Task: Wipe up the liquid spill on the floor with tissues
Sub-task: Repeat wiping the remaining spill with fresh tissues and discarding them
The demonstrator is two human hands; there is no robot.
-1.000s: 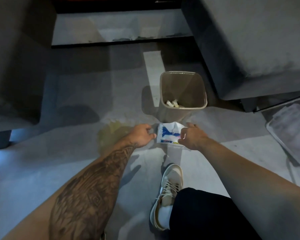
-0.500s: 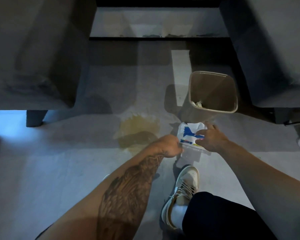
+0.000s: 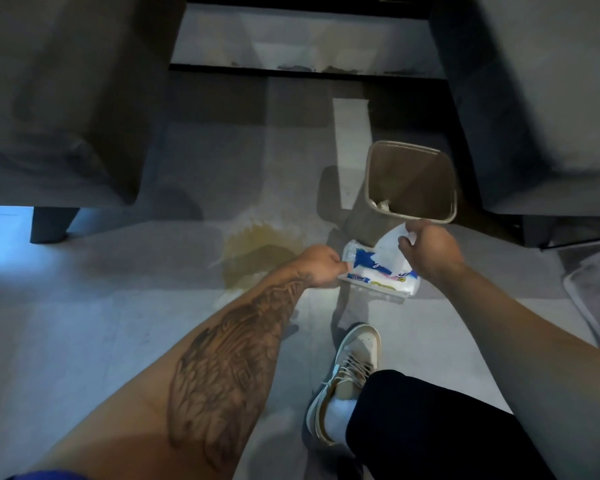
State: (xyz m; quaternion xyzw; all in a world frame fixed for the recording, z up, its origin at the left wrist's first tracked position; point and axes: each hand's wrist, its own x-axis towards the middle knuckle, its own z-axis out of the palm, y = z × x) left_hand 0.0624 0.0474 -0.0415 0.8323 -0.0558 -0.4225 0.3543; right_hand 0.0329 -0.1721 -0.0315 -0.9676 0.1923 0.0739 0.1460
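Note:
A yellowish liquid spill (image 3: 253, 249) spreads on the grey floor, left of a white-and-blue tissue pack (image 3: 371, 271) lying flat. My left hand (image 3: 323, 266) grips the pack's left end and holds it down. My right hand (image 3: 426, 249) pinches a white tissue (image 3: 390, 249) that is drawn part way up out of the pack. The tissue's lower part still reaches into the pack.
A beige waste bin (image 3: 411, 188) with crumpled tissues inside stands just behind the pack. Dark sofas (image 3: 66, 98) flank the floor left and right (image 3: 541, 98). A clear plastic tray (image 3: 596, 289) lies at the far right. My shoe (image 3: 350, 368) is planted below the pack.
My right hand has risen from the pack's top, pulling a white tissue up with it. My left hand keeps its hold on the pack's left end.

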